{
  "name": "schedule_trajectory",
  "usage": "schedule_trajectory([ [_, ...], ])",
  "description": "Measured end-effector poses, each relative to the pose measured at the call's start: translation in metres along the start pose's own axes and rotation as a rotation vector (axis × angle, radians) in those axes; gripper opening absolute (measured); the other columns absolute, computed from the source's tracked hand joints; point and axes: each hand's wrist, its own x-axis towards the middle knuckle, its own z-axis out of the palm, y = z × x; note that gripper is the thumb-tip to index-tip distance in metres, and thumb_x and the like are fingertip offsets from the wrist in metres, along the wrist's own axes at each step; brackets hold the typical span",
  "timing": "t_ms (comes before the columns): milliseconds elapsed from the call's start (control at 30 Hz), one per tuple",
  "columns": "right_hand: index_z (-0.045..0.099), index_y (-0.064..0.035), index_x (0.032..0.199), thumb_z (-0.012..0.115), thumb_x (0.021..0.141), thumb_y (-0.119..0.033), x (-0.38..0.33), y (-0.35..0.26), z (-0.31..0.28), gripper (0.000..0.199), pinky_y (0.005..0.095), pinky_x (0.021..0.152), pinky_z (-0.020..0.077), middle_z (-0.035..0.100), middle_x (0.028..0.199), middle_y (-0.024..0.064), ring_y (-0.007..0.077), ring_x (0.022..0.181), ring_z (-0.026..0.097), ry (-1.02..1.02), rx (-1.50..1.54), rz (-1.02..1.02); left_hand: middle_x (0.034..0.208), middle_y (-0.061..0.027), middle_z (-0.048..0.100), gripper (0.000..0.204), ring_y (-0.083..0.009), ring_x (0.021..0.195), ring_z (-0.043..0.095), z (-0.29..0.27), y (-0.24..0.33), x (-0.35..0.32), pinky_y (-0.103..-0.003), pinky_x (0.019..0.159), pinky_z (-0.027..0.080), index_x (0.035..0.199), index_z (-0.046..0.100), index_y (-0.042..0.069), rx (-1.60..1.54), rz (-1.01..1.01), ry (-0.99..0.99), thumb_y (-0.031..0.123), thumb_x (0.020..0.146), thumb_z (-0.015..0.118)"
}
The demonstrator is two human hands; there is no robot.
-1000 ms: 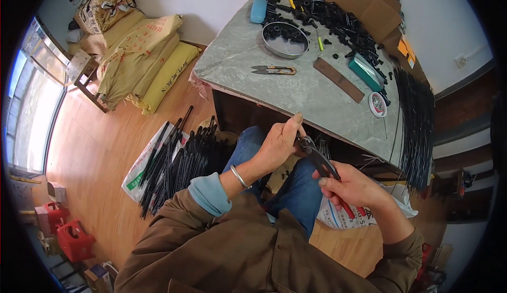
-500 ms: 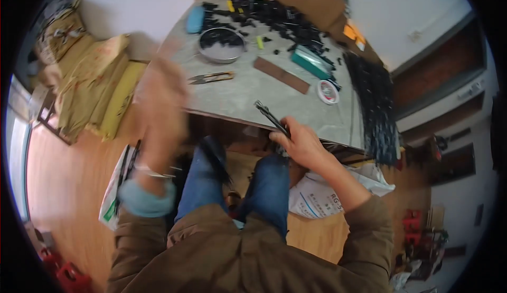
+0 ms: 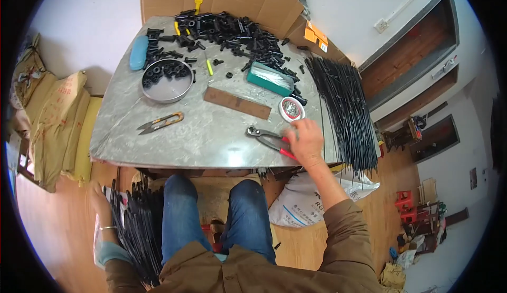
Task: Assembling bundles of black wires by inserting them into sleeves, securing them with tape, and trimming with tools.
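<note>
My right hand (image 3: 307,142) is over the table's front right, its fingers bent around the red handles of a pair of end-cutting pincers (image 3: 266,137). The pincers lie on the tabletop, handles spread, metal head pointing left. My palm hides the handle ends. Just beyond the fingertips sits a round white dish (image 3: 292,109) of small metallic pieces. Low on the left, my left hand (image 3: 100,200) rests along the outer side of a bundle of long black strips (image 3: 138,224) beside my leg. Its fingers are stretched out, partly edge-on.
The grey table (image 3: 211,140) bears a heap of black plastic fittings (image 3: 232,34), a round metal sieve (image 3: 168,95), thread snips (image 3: 161,123), a brown bar (image 3: 237,103) and a green box (image 3: 269,79). More black strips (image 3: 343,108) overhang its right edge. A white sack (image 3: 298,203) stands below.
My left hand has dropped from above the table's left edge to the strip bundle. My right hand has lowered the pincers onto the table, further right. The view has shifted.
</note>
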Motion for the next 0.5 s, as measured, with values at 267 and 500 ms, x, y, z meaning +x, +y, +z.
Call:
schedule_trajectory([
  [267,0.059,-0.0022,0.109,0.069,0.078,-0.032,0.056,0.161,0.033,0.044,0.0457,0.085,0.0461,0.061,0.106,0.0145,0.0337,0.099,0.058,-0.102,-0.634,0.516,0.114,-0.0221,0.056,0.035,-0.0417,0.102,0.054,0.108,-0.060,-0.097,-0.046,0.082,0.046,0.120,0.050,0.002,0.233,-0.312,-0.248,0.027,0.097,0.043],
  [500,0.059,-0.0027,0.105,0.073,0.073,-0.041,0.093,0.208,0.040,0.051,0.0454,0.085,0.0463,0.063,0.106,0.0161,0.0315,0.100,0.062,-0.351,-0.789,0.835,0.140,-0.0226,0.040,0.070,-0.0369,0.130,0.036,0.123,0.028,-0.080,-0.045,0.100,0.037,0.139,0.037,0.008,0.603,-0.303,-0.690,0.045,0.083,0.059],
])
